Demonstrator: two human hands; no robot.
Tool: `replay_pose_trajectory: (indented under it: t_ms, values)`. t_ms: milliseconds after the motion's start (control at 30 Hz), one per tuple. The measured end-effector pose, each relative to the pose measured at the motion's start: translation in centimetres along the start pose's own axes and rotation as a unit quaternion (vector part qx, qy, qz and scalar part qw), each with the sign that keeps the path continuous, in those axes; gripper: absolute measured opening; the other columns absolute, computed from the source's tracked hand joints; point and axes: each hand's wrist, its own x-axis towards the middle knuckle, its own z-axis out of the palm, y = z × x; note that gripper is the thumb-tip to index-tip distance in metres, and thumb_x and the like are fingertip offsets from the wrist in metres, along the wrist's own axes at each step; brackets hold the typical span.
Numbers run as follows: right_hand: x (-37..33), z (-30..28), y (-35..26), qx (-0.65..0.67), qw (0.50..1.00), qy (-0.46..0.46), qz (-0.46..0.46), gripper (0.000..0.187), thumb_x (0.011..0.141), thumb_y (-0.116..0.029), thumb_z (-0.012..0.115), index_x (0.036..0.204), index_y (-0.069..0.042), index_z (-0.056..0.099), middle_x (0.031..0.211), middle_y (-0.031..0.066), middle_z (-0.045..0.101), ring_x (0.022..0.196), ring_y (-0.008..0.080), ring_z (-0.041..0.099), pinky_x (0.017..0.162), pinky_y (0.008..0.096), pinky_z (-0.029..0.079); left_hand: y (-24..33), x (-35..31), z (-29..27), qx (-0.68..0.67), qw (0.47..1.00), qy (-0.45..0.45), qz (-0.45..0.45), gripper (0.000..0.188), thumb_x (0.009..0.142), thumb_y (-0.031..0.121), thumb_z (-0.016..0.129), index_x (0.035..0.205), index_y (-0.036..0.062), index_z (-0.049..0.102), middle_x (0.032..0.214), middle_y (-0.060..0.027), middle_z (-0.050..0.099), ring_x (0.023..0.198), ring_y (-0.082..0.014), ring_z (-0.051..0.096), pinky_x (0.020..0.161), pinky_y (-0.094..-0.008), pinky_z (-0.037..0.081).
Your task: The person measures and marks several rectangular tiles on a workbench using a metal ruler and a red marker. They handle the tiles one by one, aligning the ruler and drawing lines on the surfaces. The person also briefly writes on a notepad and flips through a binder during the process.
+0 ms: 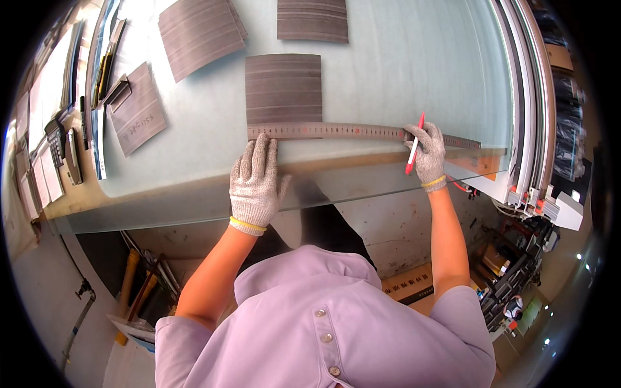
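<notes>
A long steel ruler (349, 132) lies across the near edge of a square grey-brown striped sheet (283, 87) and runs far past it to the right. My left hand (253, 187), in a knitted glove, rests its outstretched fingertips on the ruler's left end, by the sheet's lower left corner. Also gloved, my right hand (431, 158) is closed around a red and white pen (411, 159), its tip end pointing away from me. The fingers of that hand touch the ruler toward its right part.
More striped sheets (197, 35) lie at the far left, with another sheet (312, 19) at the back. A sheet with handwriting (139, 110) sits near pens and a calculator (55, 142). The glass tabletop (414, 71) ends in front of me; a metal rail (533, 84) borders its right.
</notes>
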Motion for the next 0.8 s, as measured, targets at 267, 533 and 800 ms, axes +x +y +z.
replay_pose_trajectory:
  t_ms: [267,533,800]
  values:
    - [0.2,0.1,0.1,-0.023,1.0,0.005,-0.008,0.046,0.072,0.001,0.08,0.117,-0.009,0.074,0.105,0.0108,0.065,0.105,0.031,0.062,0.092,0.0432,0.05,0.2,0.2,-0.2,0.002,1.0,-0.011,-0.003,0.08,0.085,0.026,0.077,0.153,-0.0001,0.046,0.16,-0.0199,0.044,0.14,-0.0418,0.048,0.115,-0.0519,0.04]
    - [-0.6,3.6,-6.5,0.153,0.979,0.133,-0.006,0.037,0.107,-0.029,0.058,0.124,0.002,0.068,0.114,0.018,0.072,0.101,0.0361,0.07,0.088,0.0443,0.056,0.1,0.1,0.0,0.009,1.0,-0.012,-0.007,0.079,0.085,0.026,0.077,0.152,-0.0001,0.047,0.159,-0.0204,0.044,0.141,-0.0413,0.047,0.115,-0.052,0.039]
    - [2.3,11.8,-18.0,0.297,0.94,0.118,-0.117,0.02,0.088,-0.003,0.075,0.108,0.001,0.072,0.098,0.0154,0.073,0.089,0.0363,0.07,0.079,0.0433,0.058,-0.2,0.1,0.2,0.006,1.0,-0.011,0.003,0.076,0.087,0.028,0.076,0.152,-0.0003,0.048,0.158,-0.0217,0.045,0.14,-0.0425,0.047,0.115,-0.053,0.039]
